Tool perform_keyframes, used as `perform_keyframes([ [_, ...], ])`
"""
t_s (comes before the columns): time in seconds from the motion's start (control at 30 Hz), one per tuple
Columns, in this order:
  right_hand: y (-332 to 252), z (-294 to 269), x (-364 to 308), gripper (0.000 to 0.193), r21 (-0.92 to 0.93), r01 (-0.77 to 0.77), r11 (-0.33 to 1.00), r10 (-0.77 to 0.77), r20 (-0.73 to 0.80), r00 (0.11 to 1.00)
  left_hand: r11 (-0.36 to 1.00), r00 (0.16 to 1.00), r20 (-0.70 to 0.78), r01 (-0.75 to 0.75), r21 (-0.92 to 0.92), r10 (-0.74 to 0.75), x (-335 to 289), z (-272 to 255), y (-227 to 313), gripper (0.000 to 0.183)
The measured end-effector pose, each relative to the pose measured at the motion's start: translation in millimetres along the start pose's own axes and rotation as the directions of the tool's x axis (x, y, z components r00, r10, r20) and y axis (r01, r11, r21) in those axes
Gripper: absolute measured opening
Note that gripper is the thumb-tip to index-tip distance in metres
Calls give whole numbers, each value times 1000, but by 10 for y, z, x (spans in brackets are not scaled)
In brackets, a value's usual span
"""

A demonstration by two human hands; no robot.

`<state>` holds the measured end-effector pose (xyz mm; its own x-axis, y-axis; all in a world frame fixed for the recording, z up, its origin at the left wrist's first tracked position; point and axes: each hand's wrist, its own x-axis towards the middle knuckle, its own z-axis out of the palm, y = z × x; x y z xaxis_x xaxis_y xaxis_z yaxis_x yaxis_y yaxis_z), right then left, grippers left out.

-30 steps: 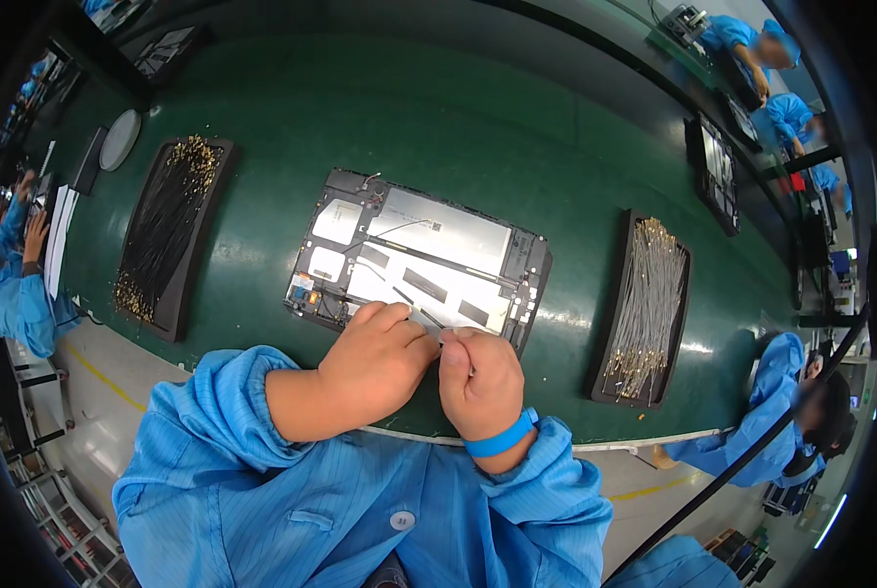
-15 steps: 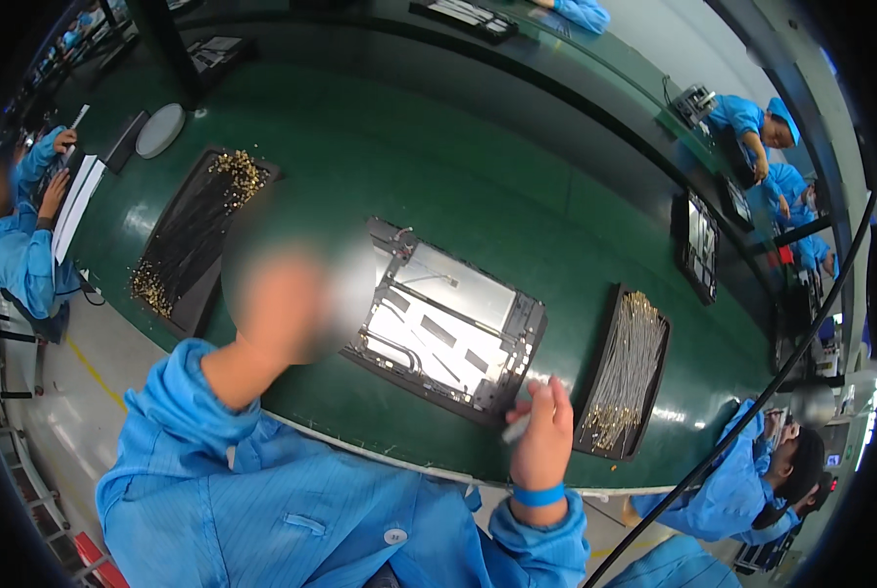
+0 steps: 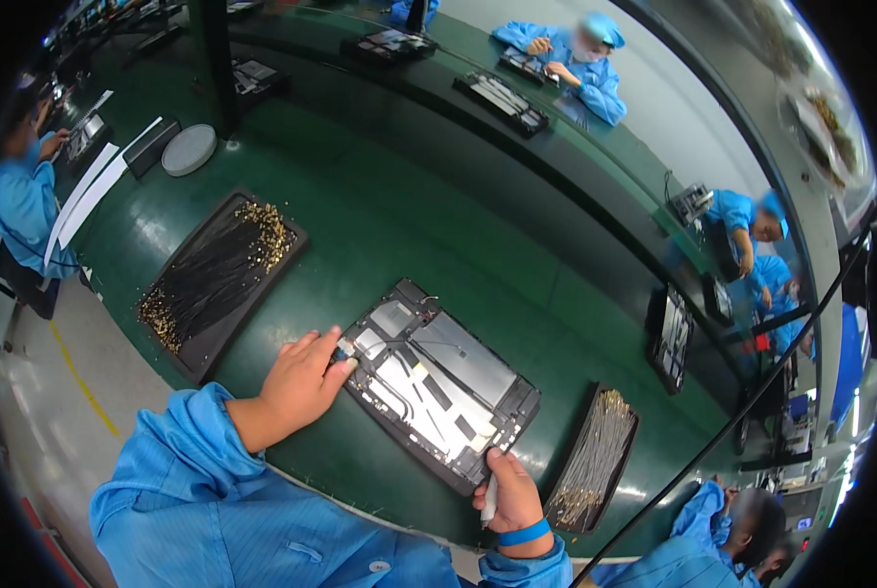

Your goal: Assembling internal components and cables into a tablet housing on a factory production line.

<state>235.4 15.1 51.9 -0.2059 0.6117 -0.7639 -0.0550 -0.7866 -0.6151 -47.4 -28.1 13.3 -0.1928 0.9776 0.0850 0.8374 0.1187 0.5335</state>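
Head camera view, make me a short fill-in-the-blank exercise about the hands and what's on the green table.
1. The left hand rests on the ____ corner of the opened flat device.
2. The right hand wears a ____ wristband.
3. The right hand holds a slim ____ tool.
4. Each black tray on the green table holds dark cables with ____ ends.

Missing words: left; blue; white; gold

Left hand (image 3: 301, 377) on opened tablet (image 3: 437, 382), right hand (image 3: 510, 492) gripping white tool (image 3: 489, 500)
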Motion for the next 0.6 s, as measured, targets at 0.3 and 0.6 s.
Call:
perform_keyframes([
  [0.3, -975, 782, 989, 19, 198, 239, 951, -228, -76, 971, 997, 993, -102, 64, -30, -67, 111, 29, 58, 47],
  [0.6, -861, 817, 1576, 49, 393, 465, 793, -388, -263, 883, 998, 982, -179, 50, -25, -53, 136, 14, 113, 32],
])
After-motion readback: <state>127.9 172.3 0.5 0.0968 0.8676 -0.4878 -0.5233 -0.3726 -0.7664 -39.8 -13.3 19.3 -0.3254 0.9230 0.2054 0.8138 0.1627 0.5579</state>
